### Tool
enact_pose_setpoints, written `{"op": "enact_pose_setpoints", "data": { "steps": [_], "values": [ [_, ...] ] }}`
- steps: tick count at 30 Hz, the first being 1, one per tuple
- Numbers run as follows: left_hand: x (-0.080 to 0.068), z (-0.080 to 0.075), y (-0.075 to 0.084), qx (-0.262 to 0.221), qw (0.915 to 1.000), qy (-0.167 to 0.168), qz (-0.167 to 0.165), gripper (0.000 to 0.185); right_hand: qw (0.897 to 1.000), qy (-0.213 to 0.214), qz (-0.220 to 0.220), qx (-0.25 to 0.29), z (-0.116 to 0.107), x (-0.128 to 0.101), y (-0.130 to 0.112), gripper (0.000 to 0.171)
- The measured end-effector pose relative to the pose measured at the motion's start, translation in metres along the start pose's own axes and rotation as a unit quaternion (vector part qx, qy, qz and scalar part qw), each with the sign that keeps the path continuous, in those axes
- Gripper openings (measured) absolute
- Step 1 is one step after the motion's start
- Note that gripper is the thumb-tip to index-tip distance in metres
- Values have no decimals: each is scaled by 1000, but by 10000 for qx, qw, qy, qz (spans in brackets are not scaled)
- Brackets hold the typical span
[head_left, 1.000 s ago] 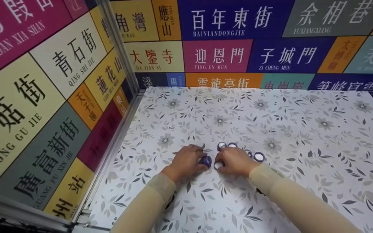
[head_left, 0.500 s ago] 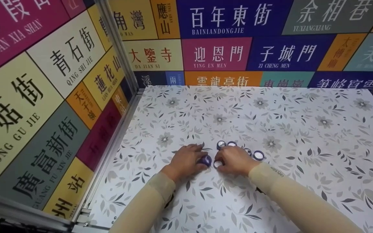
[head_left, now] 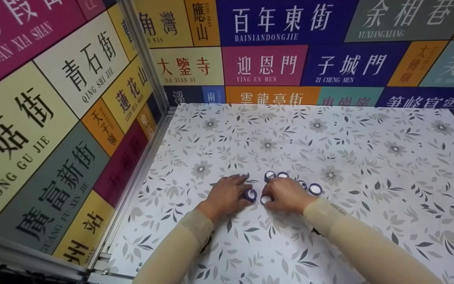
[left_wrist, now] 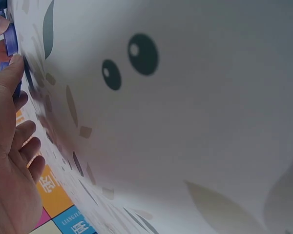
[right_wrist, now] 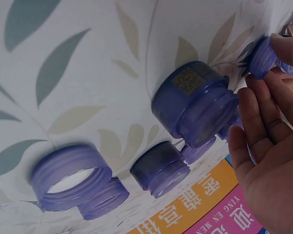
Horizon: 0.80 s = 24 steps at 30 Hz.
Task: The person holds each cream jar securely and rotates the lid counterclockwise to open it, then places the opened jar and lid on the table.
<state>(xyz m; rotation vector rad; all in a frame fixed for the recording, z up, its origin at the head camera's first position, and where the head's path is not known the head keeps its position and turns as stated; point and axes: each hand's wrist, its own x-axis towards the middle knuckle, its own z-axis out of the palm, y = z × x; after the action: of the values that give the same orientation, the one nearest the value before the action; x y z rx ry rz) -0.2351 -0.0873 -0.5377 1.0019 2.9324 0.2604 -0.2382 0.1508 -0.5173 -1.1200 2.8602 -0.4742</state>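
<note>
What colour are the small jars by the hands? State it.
Translucent purple jars, with white contents visible in one; the right wrist view shows this best.

Right hand (head_left: 286, 195) hides one jar (head_left: 305, 184) partly.

Floral-print table (head_left: 369, 165) with a small cluster of purple jars

The table wears a white covering printed with grey leaves and flowers, running up to colourful sign-panel walls on the far and left sides. Near its middle front lies a group of small purple jars (right_wrist: 195, 105), standing close together, some nearly touching; several show open white mouths (head_left: 315, 189) facing up in the head view. In the right wrist view one open jar (right_wrist: 71, 175) sits at the edge of the group, with another (right_wrist: 158, 168) just beside it. Both hands rest on the covering at the cluster.
</note>
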Motion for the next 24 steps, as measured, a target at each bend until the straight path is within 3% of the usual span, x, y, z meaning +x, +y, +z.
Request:
{"op": "enact_pose_setpoints", "data": {
  "steps": [10, 24],
  "values": [
    [-2, 2, 0, 6, 9999, 109, 56, 57, 9998, 162, -23, -78, 3, -1, 0, 28],
    [-3, 1, 1, -152, 9999, -33, -74, 58, 9999, 105, 114, -15, 3, -2, -1, 30]
  ]
}}
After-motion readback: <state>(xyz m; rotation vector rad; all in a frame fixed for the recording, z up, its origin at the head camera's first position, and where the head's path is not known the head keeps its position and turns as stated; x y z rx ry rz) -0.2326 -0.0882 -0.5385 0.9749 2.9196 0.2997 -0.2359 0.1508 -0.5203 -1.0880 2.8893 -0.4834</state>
